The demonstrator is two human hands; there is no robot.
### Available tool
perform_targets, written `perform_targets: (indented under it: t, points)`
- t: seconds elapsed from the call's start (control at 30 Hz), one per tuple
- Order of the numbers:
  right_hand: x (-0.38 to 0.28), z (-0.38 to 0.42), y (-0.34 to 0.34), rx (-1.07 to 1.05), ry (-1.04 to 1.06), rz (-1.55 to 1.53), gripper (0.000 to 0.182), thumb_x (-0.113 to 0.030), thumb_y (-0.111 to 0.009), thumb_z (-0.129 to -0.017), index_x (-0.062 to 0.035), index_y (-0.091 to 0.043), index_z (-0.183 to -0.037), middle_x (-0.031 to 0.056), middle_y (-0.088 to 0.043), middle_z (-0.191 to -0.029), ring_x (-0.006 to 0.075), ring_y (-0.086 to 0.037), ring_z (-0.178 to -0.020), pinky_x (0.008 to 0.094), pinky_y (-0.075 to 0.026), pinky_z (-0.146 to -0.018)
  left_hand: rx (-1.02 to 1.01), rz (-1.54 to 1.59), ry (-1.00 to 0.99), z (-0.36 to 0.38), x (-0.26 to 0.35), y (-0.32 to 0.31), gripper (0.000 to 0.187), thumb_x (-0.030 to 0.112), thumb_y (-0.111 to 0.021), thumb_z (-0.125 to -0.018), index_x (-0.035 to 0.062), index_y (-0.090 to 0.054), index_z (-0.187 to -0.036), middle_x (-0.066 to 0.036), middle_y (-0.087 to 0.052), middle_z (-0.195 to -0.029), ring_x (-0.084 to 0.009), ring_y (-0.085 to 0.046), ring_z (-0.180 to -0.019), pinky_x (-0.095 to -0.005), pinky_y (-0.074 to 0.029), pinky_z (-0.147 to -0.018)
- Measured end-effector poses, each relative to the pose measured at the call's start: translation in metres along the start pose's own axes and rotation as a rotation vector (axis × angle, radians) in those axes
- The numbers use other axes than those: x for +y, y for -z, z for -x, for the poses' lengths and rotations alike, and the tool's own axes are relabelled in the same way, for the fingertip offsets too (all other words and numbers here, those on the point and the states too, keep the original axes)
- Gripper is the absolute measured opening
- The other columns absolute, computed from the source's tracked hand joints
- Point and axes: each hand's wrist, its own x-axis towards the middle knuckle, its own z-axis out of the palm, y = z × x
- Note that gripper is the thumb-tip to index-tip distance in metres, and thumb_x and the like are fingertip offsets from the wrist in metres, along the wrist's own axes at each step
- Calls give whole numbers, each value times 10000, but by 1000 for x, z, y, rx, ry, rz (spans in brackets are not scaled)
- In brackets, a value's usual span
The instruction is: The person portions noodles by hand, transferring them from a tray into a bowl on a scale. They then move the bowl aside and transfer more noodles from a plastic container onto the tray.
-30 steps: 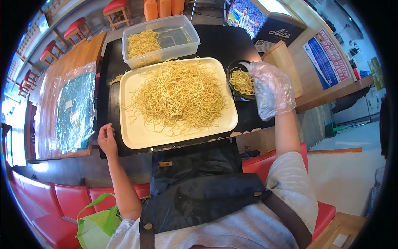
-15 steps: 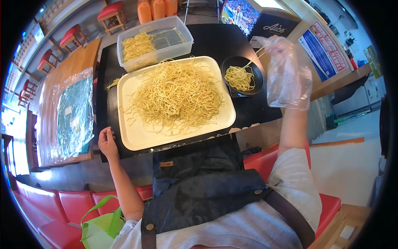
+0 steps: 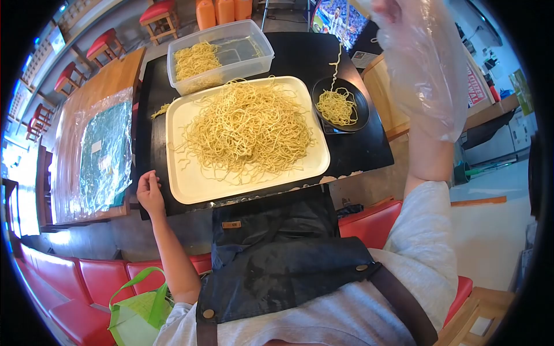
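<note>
A large heap of yellow noodles (image 3: 245,130) lies on a cream tray (image 3: 193,193) on the black table. To its right, a black bowl (image 3: 362,120) holds a small portion of noodles, and one strand rises out of it. My right hand (image 3: 418,52), inside a clear plastic bag-like glove, is raised high at the upper right; its fingertips are partly cut off and blurred. My left hand (image 3: 150,195) is bare at the table's left front edge, beside the tray, with its fingers curled together.
A clear plastic container (image 3: 248,68) with more noodles stands behind the tray. Stray noodles (image 3: 163,109) lie left of the tray. A wooden table with a plastic-wrapped teal item (image 3: 107,150) is at the left. Red seats (image 3: 369,225) and a green bag (image 3: 138,317) are near my body.
My right hand has moved up, toward the camera and away from the bowl. A noodle strand now stretches up from the bowl. My left hand has barely moved.
</note>
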Motion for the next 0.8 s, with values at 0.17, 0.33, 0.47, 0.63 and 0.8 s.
perform_targets:
  t: [0.17,0.33,0.47,0.63,0.8]
  points:
    - [24,4,-6,-28,-105,104,436,-247,-617,-885,-29,-504,-1246,149,-572,-1188,150,-570,-998,221,-448,-855,-8,15,15,1,2,0,129,137,-571,-919,41,-649,-953,11,-595,-752,-38,-509,-644,-176,-410,-579]
    - [28,-6,12,60,-114,219,422,-267,-610,-884,-39,-519,-1228,146,-578,-1177,162,-572,-1003,235,-447,-861,-7,-5,15,0,2,1,128,140,-572,-920,41,-647,-952,14,-594,-758,-33,-504,-650,-176,-406,-578]
    - [23,-20,32,152,-83,323,411,-282,-604,-883,-48,-531,-1213,144,-583,-1169,172,-573,-1006,246,-447,-866,-7,-7,25,0,3,0,129,140,-571,-921,40,-646,-953,14,-592,-757,-31,-498,-646,-176,-401,-575]
    - [15,-38,44,161,-29,417,399,-302,-597,-882,-59,-546,-1195,142,-589,-1158,184,-574,-1011,260,-447,-872,-11,-2,40,1,5,1,131,139,-571,-920,39,-646,-956,11,-588,-749,-37,-489,-634,-176,-395,-572]
    - [8,-36,24,12,7,480,390,-322,-590,-881,-69,-561,-1177,139,-596,-1148,196,-576,-1015,274,-447,-878,-4,2,24,0,3,-1,132,146,-571,-921,46,-650,-951,15,-589,-746,-35,-489,-627,-172,-393,-563]
